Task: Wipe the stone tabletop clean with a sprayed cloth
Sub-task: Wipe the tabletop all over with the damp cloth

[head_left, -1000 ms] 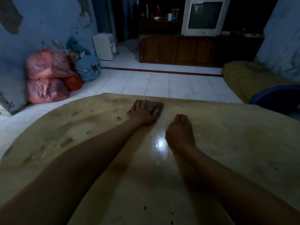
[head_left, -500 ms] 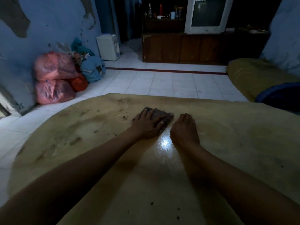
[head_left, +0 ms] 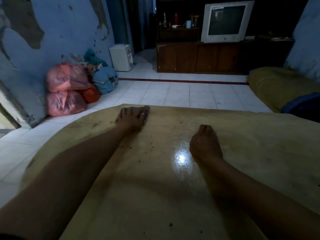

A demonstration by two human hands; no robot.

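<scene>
The left hand (head_left: 132, 118) is lying flat, fingers spread straight, pressing a dark cloth (head_left: 146, 110) against the stone tabletop (head_left: 242, 144). Only a sliver of the cloth is showing past the fingertips and along the thumb side, so its shape and long axis cannot be told. It is sitting right at the tabletop's far rim, at about 11 o'clock from the bright glare spot in the middle of the slab.

The right hand (head_left: 205, 142) is resting on the stone at about 2 o'clock from that glare, fingers curled under into a loose fist and holding nothing; it is probably bracing the body's weight.

Dark crumbs (head_left: 150, 146) are lying scattered in a band running from the cloth back toward 6 o'clock, between the two forearms, with a few more near the close edge. Brownish smears are showing on the slab at 9 o'clock from the left hand.

Since the cloth is already at the far edge, the next stroke likely has to be pulling back toward 6 o'clock or sweeping sideways over the crumb band. The left hand is the nearer one to that dirt. Much of the slab appears unwiped.
</scene>
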